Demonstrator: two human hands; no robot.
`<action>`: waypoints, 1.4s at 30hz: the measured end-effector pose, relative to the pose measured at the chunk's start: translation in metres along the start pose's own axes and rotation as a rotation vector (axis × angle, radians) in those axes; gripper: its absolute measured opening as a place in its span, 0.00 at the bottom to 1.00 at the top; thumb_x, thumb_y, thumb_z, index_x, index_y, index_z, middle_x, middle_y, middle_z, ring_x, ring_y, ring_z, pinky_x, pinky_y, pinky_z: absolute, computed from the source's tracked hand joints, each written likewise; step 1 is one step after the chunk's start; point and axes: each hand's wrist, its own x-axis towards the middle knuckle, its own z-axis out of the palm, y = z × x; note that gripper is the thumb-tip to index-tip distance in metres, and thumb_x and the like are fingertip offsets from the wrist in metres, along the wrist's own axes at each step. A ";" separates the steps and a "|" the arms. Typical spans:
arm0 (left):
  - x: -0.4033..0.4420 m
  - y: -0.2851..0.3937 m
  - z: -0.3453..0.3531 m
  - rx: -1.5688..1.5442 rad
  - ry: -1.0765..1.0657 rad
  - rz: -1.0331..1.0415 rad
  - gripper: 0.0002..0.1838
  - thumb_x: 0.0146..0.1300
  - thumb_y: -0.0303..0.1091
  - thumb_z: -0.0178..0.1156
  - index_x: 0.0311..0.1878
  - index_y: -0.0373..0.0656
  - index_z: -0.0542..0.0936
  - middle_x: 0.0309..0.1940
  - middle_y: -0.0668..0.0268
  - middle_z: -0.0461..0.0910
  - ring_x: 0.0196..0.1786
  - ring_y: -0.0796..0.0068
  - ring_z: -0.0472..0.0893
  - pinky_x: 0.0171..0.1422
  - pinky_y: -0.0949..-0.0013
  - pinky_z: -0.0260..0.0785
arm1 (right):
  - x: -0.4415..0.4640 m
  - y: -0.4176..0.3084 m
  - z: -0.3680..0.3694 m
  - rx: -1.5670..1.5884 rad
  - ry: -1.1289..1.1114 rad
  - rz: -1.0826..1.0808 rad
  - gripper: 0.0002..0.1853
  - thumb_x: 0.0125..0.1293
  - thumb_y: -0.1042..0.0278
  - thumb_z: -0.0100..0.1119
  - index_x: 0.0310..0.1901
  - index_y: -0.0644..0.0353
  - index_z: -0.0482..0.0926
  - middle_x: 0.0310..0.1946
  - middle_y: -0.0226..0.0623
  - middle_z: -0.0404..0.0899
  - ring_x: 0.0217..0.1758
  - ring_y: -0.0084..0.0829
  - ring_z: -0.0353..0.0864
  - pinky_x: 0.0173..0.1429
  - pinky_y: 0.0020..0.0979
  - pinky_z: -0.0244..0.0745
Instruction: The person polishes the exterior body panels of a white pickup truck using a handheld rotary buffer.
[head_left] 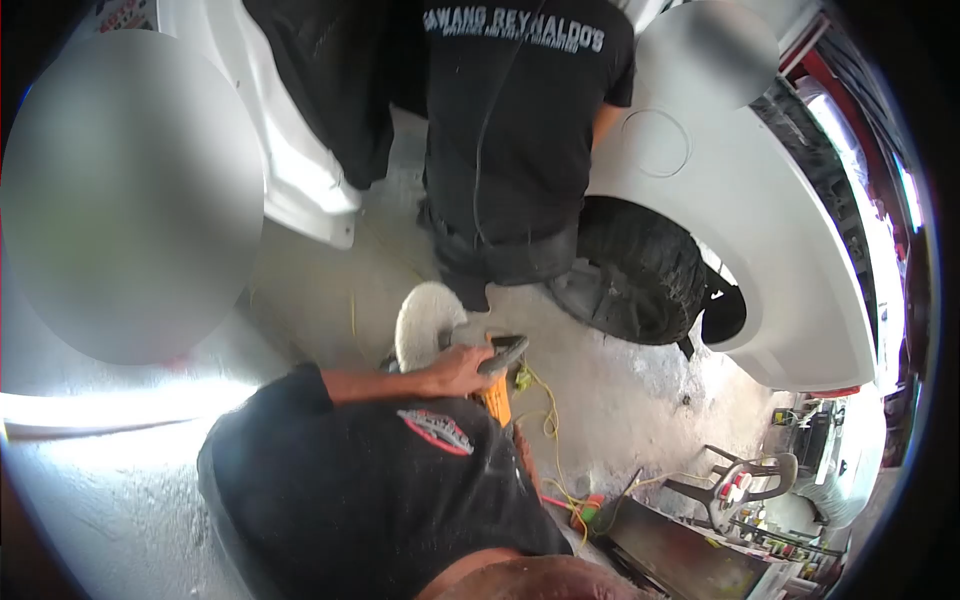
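My left hand (468,371) reaches across in front of my black shirt, fingers wrapped round the grey grip (505,356) of a power polisher. The polisher's orange body (496,402) shows just below the hand. Its round, white, fluffy polishing pad (424,326) stands edge-on to the left of the hand, apart from any panel as far as I can see. A narrow strip of reddish-brown skin by the orange body may be my right forearm; my right hand itself is hidden behind my shirt.
A co-worker in a black shirt (525,130) sits ahead, back towards me, beside a wheel (635,270) and white car panel (780,220). A yellow cord (549,408) trails over the floor. A chair (735,485) stands right; a blurred oval covers part of the left.
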 end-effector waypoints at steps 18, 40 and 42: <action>0.002 -0.028 0.001 -0.027 0.043 -0.037 0.26 0.63 0.52 0.63 0.46 0.33 0.80 0.36 0.42 0.84 0.43 0.43 0.86 0.51 0.49 0.76 | 0.032 0.015 -0.002 -0.061 -0.031 0.080 0.42 0.60 0.64 0.73 0.74 0.61 0.64 0.60 0.50 0.81 0.64 0.42 0.80 0.65 0.43 0.75; -0.003 -0.035 -0.017 -0.196 -0.051 0.078 0.23 0.57 0.45 0.67 0.47 0.34 0.79 0.36 0.43 0.83 0.43 0.44 0.86 0.48 0.50 0.76 | 0.028 0.006 -0.002 -0.189 -0.086 0.176 0.42 0.62 0.66 0.72 0.75 0.63 0.63 0.60 0.48 0.81 0.63 0.40 0.80 0.63 0.42 0.77; -0.005 -0.035 -0.012 -0.206 -0.072 0.106 0.23 0.56 0.44 0.67 0.46 0.34 0.79 0.35 0.43 0.83 0.43 0.44 0.85 0.48 0.49 0.76 | 0.025 0.007 -0.006 -0.210 -0.111 0.181 0.42 0.62 0.66 0.72 0.75 0.63 0.62 0.60 0.48 0.81 0.63 0.39 0.80 0.62 0.42 0.77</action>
